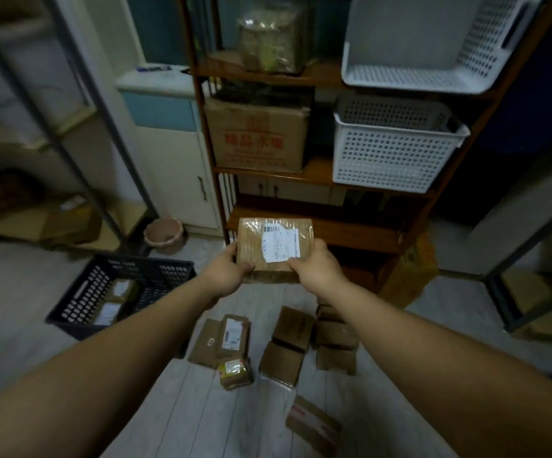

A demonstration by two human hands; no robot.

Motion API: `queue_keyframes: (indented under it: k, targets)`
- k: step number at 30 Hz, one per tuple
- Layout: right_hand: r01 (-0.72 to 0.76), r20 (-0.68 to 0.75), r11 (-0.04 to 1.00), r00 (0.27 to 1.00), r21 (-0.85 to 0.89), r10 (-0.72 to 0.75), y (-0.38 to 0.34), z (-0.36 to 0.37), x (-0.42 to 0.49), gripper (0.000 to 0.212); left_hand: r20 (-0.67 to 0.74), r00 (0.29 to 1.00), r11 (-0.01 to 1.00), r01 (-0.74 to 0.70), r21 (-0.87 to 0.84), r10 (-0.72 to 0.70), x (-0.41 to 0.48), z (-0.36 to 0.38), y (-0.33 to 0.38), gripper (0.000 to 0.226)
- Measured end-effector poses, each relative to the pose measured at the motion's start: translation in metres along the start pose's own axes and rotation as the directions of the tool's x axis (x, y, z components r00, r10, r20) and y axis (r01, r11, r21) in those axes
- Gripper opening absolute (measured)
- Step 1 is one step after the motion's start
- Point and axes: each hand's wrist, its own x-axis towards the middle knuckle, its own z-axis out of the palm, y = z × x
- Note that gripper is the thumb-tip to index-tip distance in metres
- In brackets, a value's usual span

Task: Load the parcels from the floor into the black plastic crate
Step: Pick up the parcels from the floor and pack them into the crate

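Grip: left hand (226, 276) and right hand (314, 269) each hold a near corner of a flat brown tape-wrapped cardboard parcel with a white shipping label (274, 249), thumbs on its top face. It is carried in the air, label up.
Held parcel position: above the floor pile, in front of the lowest shelf board, right of the crate and well apart from it.
Done: black perforated plastic crate (79, 292) sits on the floor at left with at least two labelled brown parcels (116, 302) inside. Its near wall hides the rest of the interior.
Left: roughly nine small brown cardboard parcels (288, 338) lie in a loose cluster on the floor below the hands, plus one apart towards the near edge. My read: well under halfway.
Next: held parcel needs to go left and down into the crate.
Surface: pale plank floor (202, 408), flat, dimly lit.
Room: dark wooden shelf unit (317, 74) ahead carries white perforated plastic baskets (393, 153) and a brown cardboard box with red print (258, 140). Pink round plastic bucket (164, 234) stands beside its left foot, with a grey metal rack (86, 160) on the left.
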Motion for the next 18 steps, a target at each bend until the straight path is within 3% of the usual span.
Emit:
queue_keyframes:
  k: [10,18]
  targets:
    - [0.231,0.106,0.971,0.969,-0.067,-0.223,-0.15,0.116,-0.037,0.049,-0.199,0.98,0.999,-0.036,-0.039,0.028,-0.043,-0.189,-0.041,0.049]
    - [0.207,0.197,0.978,0.959,-0.008,-0.202,-0.224,0.284,-0.049,0.053,-0.193,0.981,1.0,0.023,-0.007,-0.024,-0.049,-0.347,-0.127,0.052]
